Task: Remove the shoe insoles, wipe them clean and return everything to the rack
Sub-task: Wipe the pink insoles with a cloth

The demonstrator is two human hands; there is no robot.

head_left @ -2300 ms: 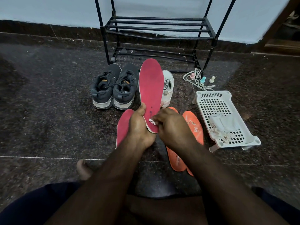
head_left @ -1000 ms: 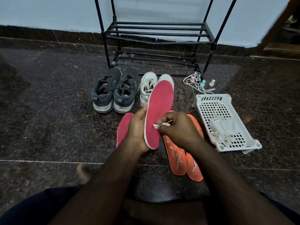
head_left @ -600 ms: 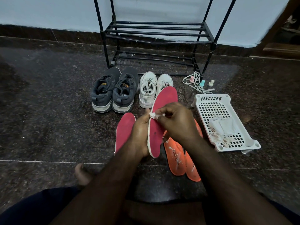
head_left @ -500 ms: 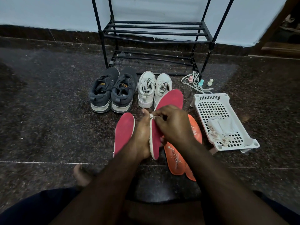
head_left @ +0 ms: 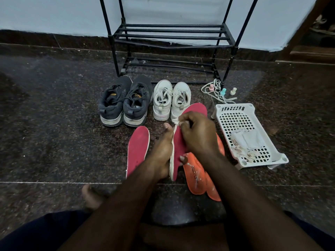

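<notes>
My left hand [head_left: 162, 151] grips a red insole [head_left: 194, 110] near its heel, holding it tilted to the right above the floor. My right hand [head_left: 197, 134] pinches a small white wipe [head_left: 175, 121] against the insole's middle and covers that part. A second red insole [head_left: 137, 151] lies flat on the floor to the left. Two orange insoles [head_left: 196, 180] lie overlapping under my right wrist. A dark grey pair of sneakers [head_left: 125, 101] and a white pair of sneakers [head_left: 171, 99] stand side by side in front of the black metal rack [head_left: 170, 36].
A white perforated plastic basket [head_left: 233, 115] with crumpled white wipes sits on the floor at the right. White laces [head_left: 215, 91] and three small bottles [head_left: 223, 91] lie by the rack's right leg. A bare foot [head_left: 90, 196] shows at lower left. The floor is dark speckled stone.
The red insole has swung from upright to leaning right and dropped lower. My right hand with the wipe has travelled from the heel end up toward the middle of the insole.
</notes>
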